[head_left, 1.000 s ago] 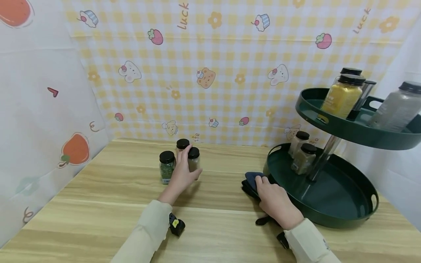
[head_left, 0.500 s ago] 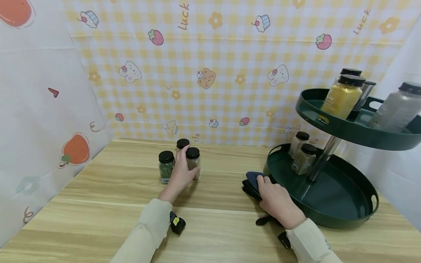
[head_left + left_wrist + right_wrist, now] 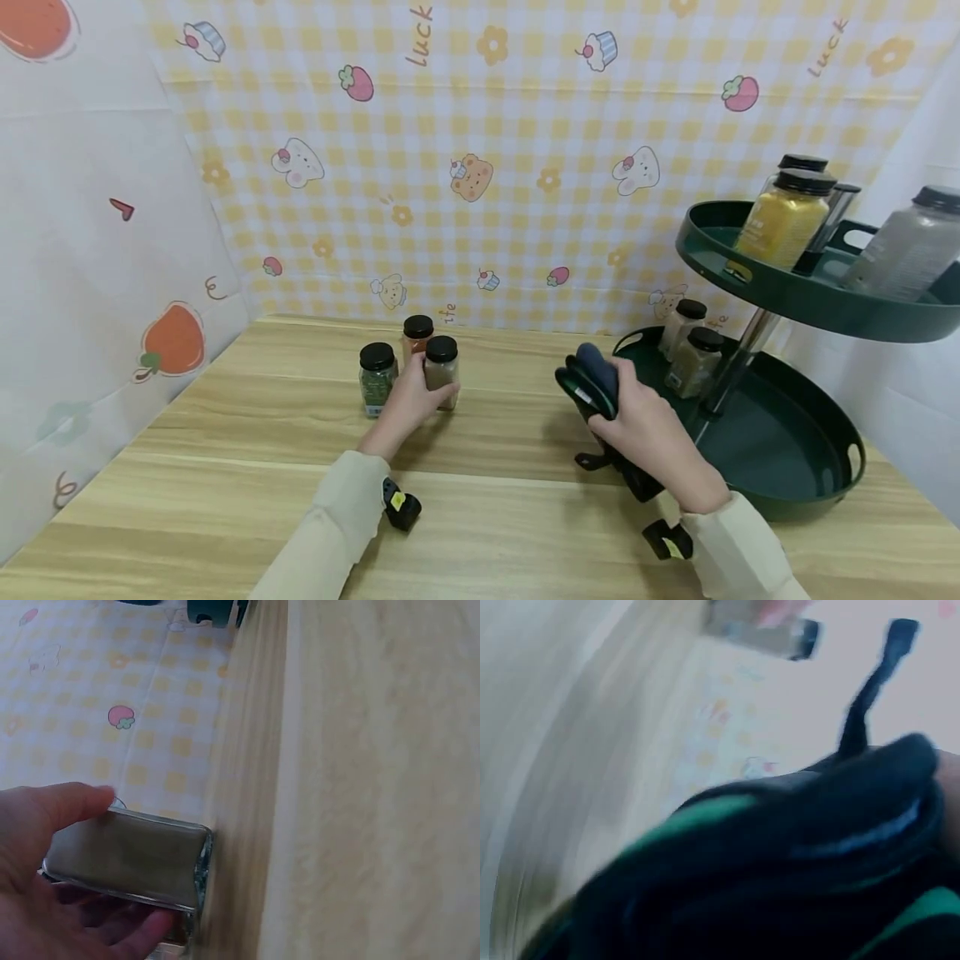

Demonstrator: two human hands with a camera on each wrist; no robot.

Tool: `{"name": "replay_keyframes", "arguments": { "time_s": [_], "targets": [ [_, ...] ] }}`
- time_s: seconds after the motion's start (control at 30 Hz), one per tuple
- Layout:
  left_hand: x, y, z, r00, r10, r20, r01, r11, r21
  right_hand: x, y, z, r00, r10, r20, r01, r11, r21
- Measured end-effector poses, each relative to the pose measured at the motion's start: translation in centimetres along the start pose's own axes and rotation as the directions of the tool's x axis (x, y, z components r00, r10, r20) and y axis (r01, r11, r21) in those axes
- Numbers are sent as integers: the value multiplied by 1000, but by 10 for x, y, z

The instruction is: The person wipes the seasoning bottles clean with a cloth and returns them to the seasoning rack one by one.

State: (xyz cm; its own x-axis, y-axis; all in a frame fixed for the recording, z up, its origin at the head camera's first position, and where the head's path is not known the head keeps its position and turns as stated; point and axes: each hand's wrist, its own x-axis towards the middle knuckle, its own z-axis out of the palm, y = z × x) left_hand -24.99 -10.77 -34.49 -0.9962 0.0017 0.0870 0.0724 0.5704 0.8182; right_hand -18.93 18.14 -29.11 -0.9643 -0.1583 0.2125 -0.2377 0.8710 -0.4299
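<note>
In the head view my left hand [image 3: 408,404] grips a jar of beige powder [image 3: 444,375] with a black lid. The left wrist view shows thumb and fingers on opposite sides of this glass jar [image 3: 131,851]. Beside the hand stand a jar of green herbs [image 3: 377,383] and, behind, a jar with orange-red contents [image 3: 417,328]. My right hand [image 3: 652,425] holds a folded dark fabric bundle [image 3: 592,383], navy and black with a dangling strap, in front of the green rack. Blurred in the right wrist view, the bundle [image 3: 780,847] shows green lining; its exact kind is unclear.
A two-tier dark green rack [image 3: 795,496] stands at the right. Its lower tray holds two jars [image 3: 693,364]; the upper tray [image 3: 825,304] carries a yellow jar [image 3: 780,225], a grey one [image 3: 903,250] and another behind. A patterned cloth [image 3: 510,225] hangs behind the wooden table [image 3: 495,533].
My right hand has lifted the fabric bundle off the table and tilted it upright. The left hand has slid lower on the beige jar, uncovering more of the orange-red jar.
</note>
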Motion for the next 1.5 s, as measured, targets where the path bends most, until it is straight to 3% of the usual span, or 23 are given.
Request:
{"name": "replay_keyframes", "arguments": {
  "time_s": [0.13,0.23,0.3,0.4,0.47,0.57,0.63,0.7,0.77,0.93,1.03,1.17,1.27,1.37,1.5],
  "targets": [
    [1,-7,1,997,-40,60,41,999,-22,2,-3,-13,997,67,25,-71,971,229],
    [2,-10,1,997,-41,69,44,998,-46,2,-5,-20,988,112,103,-145,894,424],
    [3,-11,1,998,-28,62,31,998,-57,2,-5,-24,975,133,178,-212,795,569],
    [3,-12,1,999,-3,50,7,997,-78,1,-5,-27,948,115,296,-305,594,745],
    [3,-11,2,999,13,48,-9,996,-85,0,-3,-28,930,68,361,-352,449,821],
    [3,-9,2,998,26,57,-22,997,-67,-2,-1,-28,904,-24,426,-406,262,876],
    [2,-7,2,997,27,72,-24,999,-41,-3,-1,-27,889,-87,449,-429,183,885],
    [1,-4,4,996,40,85,-40,999,-6,-3,-2,-26,885,-126,449,-428,159,890],
    [0,-1,6,992,68,108,-71,997,23,-3,-4,-24,886,-129,444,-418,189,889],
    [-8,10,12,973,154,173,-169,982,80,-4,-6,-23,909,-14,416,-384,354,853],
    [-12,17,16,958,192,214,-217,971,97,-3,-8,-21,932,32,361,-330,481,812],
    [-16,24,18,931,237,279,-276,955,112,-5,-14,-15,981,78,178,-178,725,665],
    [-18,27,19,907,272,323,-324,938,120,-7,-16,-9,998,54,15,-54,875,481],
    [-21,31,18,883,298,363,-362,924,123,-8,-16,-3,995,-42,-95,69,950,303],
    [-28,39,18,855,294,428,-378,917,125,-9,-15,1,967,-223,-122,240,958,157]
  ]
}}
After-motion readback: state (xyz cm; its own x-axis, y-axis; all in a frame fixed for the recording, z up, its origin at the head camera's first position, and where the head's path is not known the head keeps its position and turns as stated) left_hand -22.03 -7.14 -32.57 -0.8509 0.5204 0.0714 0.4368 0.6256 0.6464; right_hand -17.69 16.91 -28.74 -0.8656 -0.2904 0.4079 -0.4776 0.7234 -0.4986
